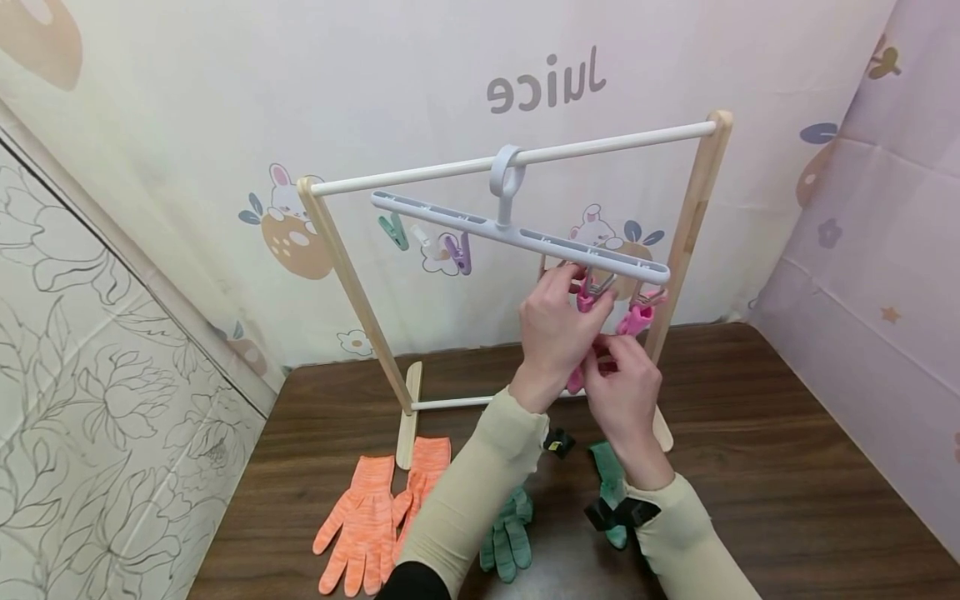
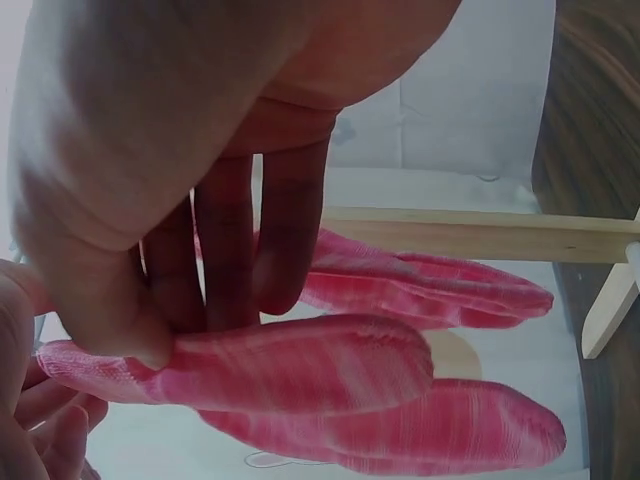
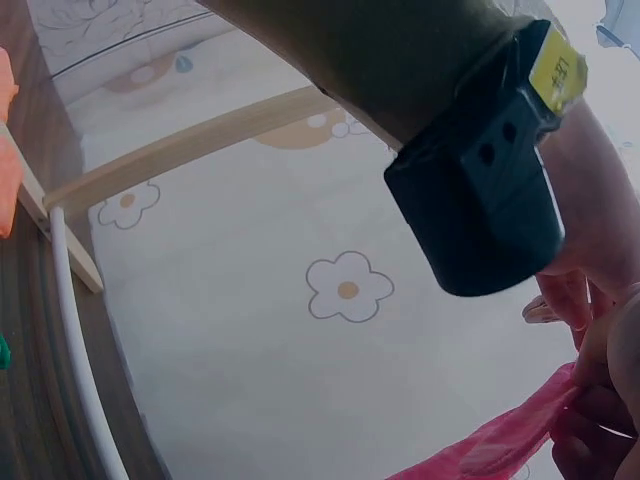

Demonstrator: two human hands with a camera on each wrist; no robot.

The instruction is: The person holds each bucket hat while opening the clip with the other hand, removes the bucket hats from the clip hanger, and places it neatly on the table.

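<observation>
A pale grey clip hanger (image 1: 502, 227) hangs by its hook from the rack's top bar. Below its right half, my left hand (image 1: 558, 325) pinches a pink knit glove (image 2: 300, 365) close to a clip (image 1: 597, 287). Lower down, my right hand (image 1: 624, 379) pinches the same glove; its fingers (image 3: 595, 400) show at the right edge of the right wrist view. Another pink glove (image 1: 636, 319) hangs from the clip at the hanger's right end. Part of the held glove is hidden behind my hands.
The wooden rack (image 1: 697, 217) stands on a dark brown table (image 1: 787, 467). Orange gloves (image 1: 363, 525) lie at front left, green gloves (image 1: 510, 537) under my arms. Green (image 1: 393, 232), white (image 1: 427, 242) and purple clothespins (image 1: 459, 252) hang under the hanger's left half. Printed cloth (image 1: 420, 75) is behind.
</observation>
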